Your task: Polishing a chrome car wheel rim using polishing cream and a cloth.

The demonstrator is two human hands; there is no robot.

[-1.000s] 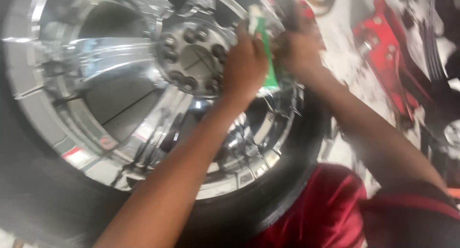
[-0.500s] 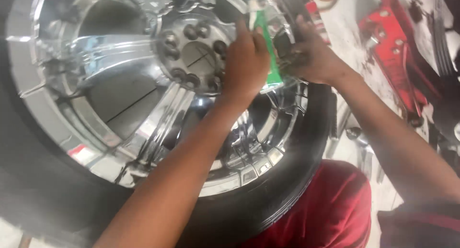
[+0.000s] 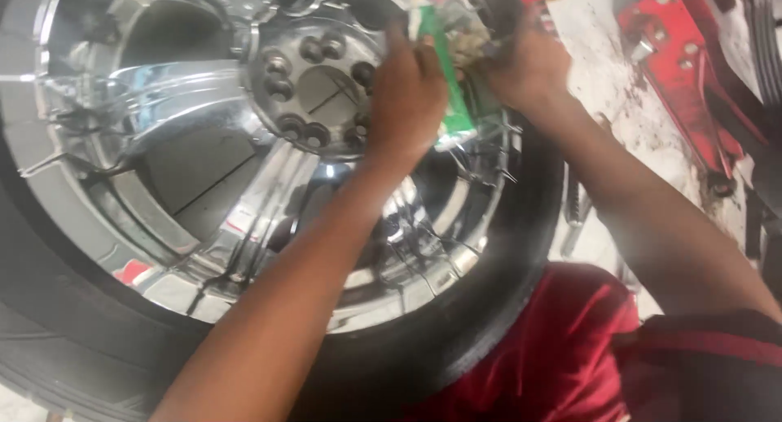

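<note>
Chrome fills most of the view: a wheel [image 3: 204,169] with bright spokes lies tilted before the person, its tyre [image 3: 456,340] dark around the rim. Both hands work at the rim's upper right edge, just right of the hub [image 3: 314,88] with its ring of lug holes.

The left hand [image 3: 407,96] is curled, fingers closed around a green and white packet [image 3: 446,88] that stands nearly upright between the two hands. The right hand [image 3: 525,63] is also closed, pinching at pale, crumpled stuff at the packet's top; what that stuff is cannot be told, since it is blurred and partly hidden. The packet touches both hands and sits over the rim, not on the floor.

Judging from this, the step in hand is drawing something out of the packet or working it against the rim edge. To do it well, the left hand should hold the packet steady and low on its body, so the top stays free. The right hand should pull in small, even tugs, not one hard yank, lest the contents tear or spill into the wheel. Keeping both wrists braced on the tyre would help.

A red jack [image 3: 676,72] lies well apart on the dirty floor [image 3: 603,72], and red cloth [image 3: 562,357] shows near the bottom.
</note>
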